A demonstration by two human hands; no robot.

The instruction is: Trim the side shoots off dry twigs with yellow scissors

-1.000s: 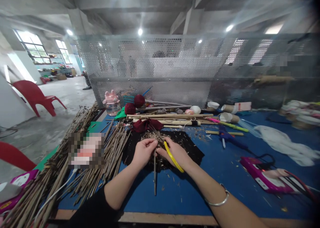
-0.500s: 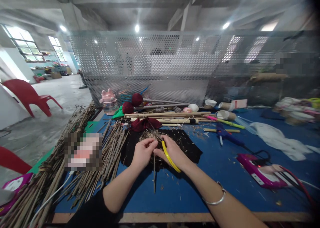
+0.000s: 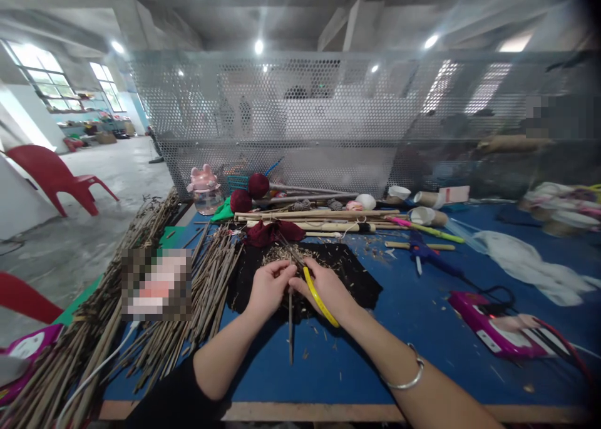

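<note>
My left hand is closed, its thumb and fingers pinching a thin brown stick that points down toward me. Close beside it, my right hand is wrapped round yellow-handled scissors. The dark blades reach forward over a heap of short cut stem pieces. Whether the blades touch the stick is hidden by my fingers. Beneath both hands lies a black cloth strewn with clippings. A dark red cloth sits just beyond the heap.
Bundled dry sticks lie left, with a long stalk bundle further out. Behind are bamboo rods, dark red balls and a pink-lidded bottle. Right are a blue glue gun, a magenta box and a perforated screen behind.
The view has shifted very slightly. Both hands, the stick and the scissors keep almost the same places.
</note>
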